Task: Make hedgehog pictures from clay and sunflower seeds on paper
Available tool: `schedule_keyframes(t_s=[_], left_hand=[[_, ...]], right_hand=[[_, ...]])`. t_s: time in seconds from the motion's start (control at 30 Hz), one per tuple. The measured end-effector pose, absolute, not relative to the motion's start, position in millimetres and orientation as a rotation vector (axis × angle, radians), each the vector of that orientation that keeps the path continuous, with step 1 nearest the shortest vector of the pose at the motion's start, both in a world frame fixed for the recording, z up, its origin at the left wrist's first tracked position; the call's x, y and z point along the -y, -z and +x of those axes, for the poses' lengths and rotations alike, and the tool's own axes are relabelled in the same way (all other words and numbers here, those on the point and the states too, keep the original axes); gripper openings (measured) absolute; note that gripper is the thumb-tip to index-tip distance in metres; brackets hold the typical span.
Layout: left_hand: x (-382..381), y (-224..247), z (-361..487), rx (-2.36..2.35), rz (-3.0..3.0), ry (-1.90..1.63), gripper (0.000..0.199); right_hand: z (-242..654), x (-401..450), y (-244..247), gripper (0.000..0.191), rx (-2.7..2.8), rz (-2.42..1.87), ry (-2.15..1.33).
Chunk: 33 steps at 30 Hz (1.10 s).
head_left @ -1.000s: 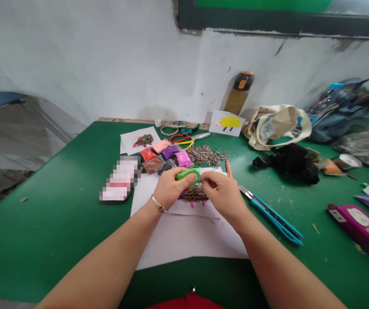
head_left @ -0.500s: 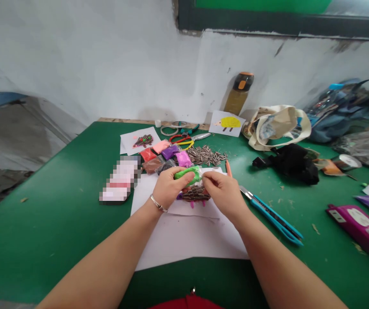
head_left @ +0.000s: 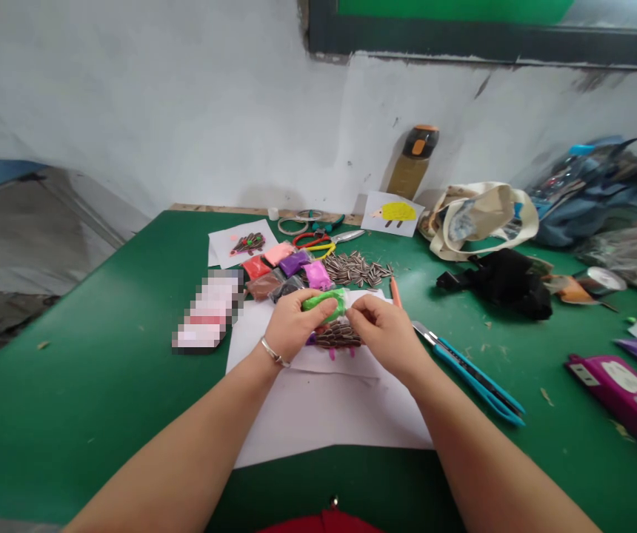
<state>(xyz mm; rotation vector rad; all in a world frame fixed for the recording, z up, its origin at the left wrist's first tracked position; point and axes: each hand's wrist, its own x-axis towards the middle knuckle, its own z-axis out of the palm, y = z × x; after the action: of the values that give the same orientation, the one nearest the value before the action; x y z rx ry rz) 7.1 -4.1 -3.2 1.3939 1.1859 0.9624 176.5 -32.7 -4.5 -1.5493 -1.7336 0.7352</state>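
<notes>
– Over the seed-studded drawing (head_left: 341,337), what shows?
– Crinkled, glossy green packet (head_left: 326,302), clamped between thumb and fingers of the left hand (head_left: 295,320); the right hand (head_left: 386,331) pinches its clear edge, fingertips together, slightly lower than before

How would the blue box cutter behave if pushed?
The blue cutter looks stiff, so it would probably move as one piece. Lying flat, long and slim on the smooth-looking green table, it would likely slide or swivel rather than tip.
</notes>
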Motion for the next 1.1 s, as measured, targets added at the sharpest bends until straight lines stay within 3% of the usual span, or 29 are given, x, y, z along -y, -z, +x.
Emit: schedule_keyframes(t_s=[0.23, 0.8, 0.97, 1.1], left_hand=[[5.4, 1.2, 8.1, -1.2, 1.393, -0.962, 0.029], [3.2, 1.4, 7.2, -1.184, 1.334, -0.966, 0.033], [4.6, -1.1, 8.3, -1.143, 1.228, -1.002, 0.033], [3.4, 0.3, 7.4, -1.133, 1.19, -1.022, 0.032]], right_hand=[[179.1, 30.8, 7.3, 0.007, 1.714, -1.482, -0.845], [176.0, 33.6, -2.1, 0.019, 1.576, -1.52, -1.02], [178.4, 32.8, -1.0, 0.028, 1.583, -1.579, -0.814], [180.8, 30.3, 2.9, 0.02, 1.513, -1.499, -0.897]])
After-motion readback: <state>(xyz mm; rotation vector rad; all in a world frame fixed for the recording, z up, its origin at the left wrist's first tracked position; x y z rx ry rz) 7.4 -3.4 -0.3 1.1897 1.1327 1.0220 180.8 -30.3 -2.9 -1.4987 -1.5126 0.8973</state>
